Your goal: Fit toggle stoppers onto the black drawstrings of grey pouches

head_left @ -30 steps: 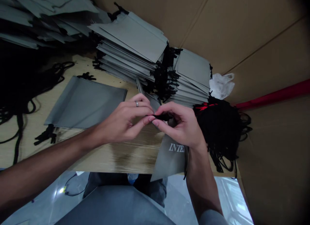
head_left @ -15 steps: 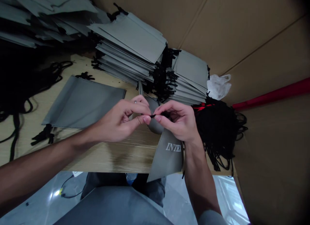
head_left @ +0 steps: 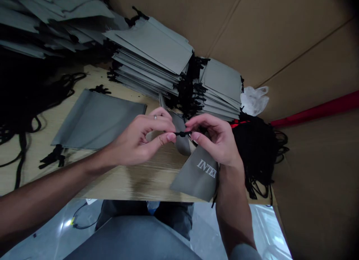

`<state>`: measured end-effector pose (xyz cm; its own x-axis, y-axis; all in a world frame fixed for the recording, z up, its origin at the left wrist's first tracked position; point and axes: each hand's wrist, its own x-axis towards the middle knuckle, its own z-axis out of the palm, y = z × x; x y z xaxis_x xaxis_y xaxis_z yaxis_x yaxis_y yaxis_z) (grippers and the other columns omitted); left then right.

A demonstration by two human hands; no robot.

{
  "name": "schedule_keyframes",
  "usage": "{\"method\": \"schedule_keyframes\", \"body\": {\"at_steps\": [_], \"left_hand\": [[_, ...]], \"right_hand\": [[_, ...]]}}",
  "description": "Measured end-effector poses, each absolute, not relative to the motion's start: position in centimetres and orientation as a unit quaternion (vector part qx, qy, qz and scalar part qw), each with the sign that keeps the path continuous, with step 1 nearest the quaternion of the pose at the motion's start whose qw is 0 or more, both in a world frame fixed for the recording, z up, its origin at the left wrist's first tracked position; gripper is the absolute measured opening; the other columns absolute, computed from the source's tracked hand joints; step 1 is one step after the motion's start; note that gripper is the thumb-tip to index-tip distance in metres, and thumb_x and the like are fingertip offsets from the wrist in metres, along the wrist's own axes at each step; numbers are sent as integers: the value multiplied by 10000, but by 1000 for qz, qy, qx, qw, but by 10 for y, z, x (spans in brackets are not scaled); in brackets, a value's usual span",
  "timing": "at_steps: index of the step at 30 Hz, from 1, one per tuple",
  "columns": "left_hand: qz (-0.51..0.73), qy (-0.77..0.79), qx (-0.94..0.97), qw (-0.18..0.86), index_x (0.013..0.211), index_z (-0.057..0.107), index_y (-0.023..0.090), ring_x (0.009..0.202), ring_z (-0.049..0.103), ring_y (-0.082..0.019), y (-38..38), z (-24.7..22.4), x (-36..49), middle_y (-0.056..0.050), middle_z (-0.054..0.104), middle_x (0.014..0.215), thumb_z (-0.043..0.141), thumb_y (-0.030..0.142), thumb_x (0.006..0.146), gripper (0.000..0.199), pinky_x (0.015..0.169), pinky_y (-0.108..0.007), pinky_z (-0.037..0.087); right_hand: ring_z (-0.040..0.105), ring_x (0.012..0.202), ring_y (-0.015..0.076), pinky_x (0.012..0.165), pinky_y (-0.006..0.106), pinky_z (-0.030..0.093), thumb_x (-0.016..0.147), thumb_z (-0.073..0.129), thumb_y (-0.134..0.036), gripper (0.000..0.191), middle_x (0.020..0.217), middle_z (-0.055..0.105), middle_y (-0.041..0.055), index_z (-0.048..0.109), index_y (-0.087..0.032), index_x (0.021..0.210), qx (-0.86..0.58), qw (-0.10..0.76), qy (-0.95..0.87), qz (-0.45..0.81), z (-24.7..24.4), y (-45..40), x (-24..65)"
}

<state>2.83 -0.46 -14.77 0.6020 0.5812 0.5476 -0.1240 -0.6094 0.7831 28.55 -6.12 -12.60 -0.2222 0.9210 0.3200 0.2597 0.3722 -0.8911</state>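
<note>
Between my two hands a short stretch of black cord [head_left: 182,134] runs straight, with a knot in its middle. My left hand [head_left: 153,135] pinches one end of it between thumb and fingers; a ring shows on one finger. On the other side my right hand [head_left: 214,138] has its thumb and forefinger at the cord, the other fingers curled loosely. Below the right hand hangs a grey drawstring bag [head_left: 200,176] printed "INTEX", its upper part partly hidden by the hands. A flat grey bag [head_left: 102,120] with knotted black cord ends lies left of my left hand.
Two stacks of grey bags, a larger one [head_left: 157,43] and a smaller one [head_left: 221,80], stand at the back. Black cords pile up at the right [head_left: 255,151] and left [head_left: 25,95]. A white plastic bag [head_left: 255,100] sits by the cardboard wall [head_left: 314,65].
My right hand has shifted right, its grip loosening, so the knot in the cord now shows between my hands. The printed bag has swung and more of its lettering is visible.
</note>
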Motion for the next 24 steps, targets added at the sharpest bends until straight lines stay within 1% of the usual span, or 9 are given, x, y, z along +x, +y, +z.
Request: {"method": "schedule_keyframes", "body": {"at_steps": [4,5,7,9,13,16,18,21,24], "left_hand": [[425,127,797,410,1017,839,249,1031,668,-208,-6,-148,28,-16,820,957,754,214,1079,111,950,-350,572],[423,126,800,406,1019,831,246,1037,665,-208,-6,-149,28,-15,819,965,751,202,1078,109,952,-350,570],[415,125,810,395,1024,811,240,1039,651,-213,-6,-150,28,-19,811,970,738,192,1081,105,949,-358,565],[405,126,820,383,1018,793,237,1026,635,-221,-6,-151,29,-24,793,949,717,189,1089,114,933,-372,558],[400,130,829,369,954,743,229,971,606,-225,-6,-152,29,-24,732,894,684,187,1098,162,891,-384,530],[384,133,838,363,938,693,209,976,586,-217,-8,-150,29,-25,689,889,646,187,1114,184,889,-370,514],[366,136,849,357,947,665,196,974,567,-209,-9,-149,29,-24,656,886,616,196,1129,189,878,-351,502],[353,131,860,344,906,609,191,920,521,-195,-10,-148,30,-10,591,843,574,202,1147,244,845,-335,467],[342,130,856,365,858,572,196,901,483,-191,-9,-147,30,4,551,793,546,179,1150,294,843,-335,441]], "right_hand": [[792,945,217,862,362,650,1013,803,-257,163,1017,847,54,846,-228,1167,-425,460,-688,368,-125,-62,282],[790,948,212,862,353,651,1005,820,-254,191,1027,845,52,844,-229,1193,-415,461,-690,373,-125,-63,281],[787,939,196,846,327,655,958,883,-232,315,1048,842,41,831,-240,1269,-382,463,-700,388,-124,-65,278],[790,931,185,823,308,663,907,936,-207,407,1071,847,27,825,-263,1295,-356,461,-713,391,-124,-66,274],[799,900,187,798,317,673,903,934,-235,321,1083,871,21,849,-275,1209,-359,450,-739,349,-126,-68,271],[795,863,181,809,320,654,903,938,-216,229,1009,875,10,862,-264,1113,-380,448,-745,317,-126,-67,271],[791,833,166,781,293,636,903,941,-184,190,956,868,0,860,-252,1061,-393,451,-739,311,-126,-67,270],[781,785,138,711,241,609,907,939,-163,179,923,865,-10,857,-235,1049,-397,456,-730,319,-125,-68,268],[749,737,120,668,222,582,909,941,-177,157,899,854,-15,851,-227,1028,-393,451,-730,331,-126,-68,266]]}}
